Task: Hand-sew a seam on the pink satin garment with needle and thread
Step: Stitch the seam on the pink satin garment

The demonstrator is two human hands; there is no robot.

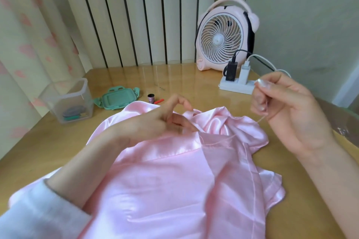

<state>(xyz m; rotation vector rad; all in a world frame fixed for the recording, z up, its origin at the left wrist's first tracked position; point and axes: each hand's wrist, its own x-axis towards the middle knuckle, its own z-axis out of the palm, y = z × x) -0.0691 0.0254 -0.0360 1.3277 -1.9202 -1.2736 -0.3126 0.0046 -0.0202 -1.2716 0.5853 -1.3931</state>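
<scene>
The pink satin garment (171, 180) lies spread over the wooden table (38, 151) in front of me. My left hand (155, 120) rests on its bunched upper edge, fingers curled and pinching the fabric near the seam. My right hand (287, 110) is raised to the right of the garment and pinches a thin pale thread (217, 141), which runs down to the stitched spot on the fabric. The needle itself is too small to make out between those fingers.
A clear plastic box (68, 101) with sewing bits stands at the left, its green lid (117, 98) beside it. A small thread spool (151, 98) and a red item (159, 101) lie behind the garment. A pink fan (223, 37) and a power strip (236, 86) stand at the back right.
</scene>
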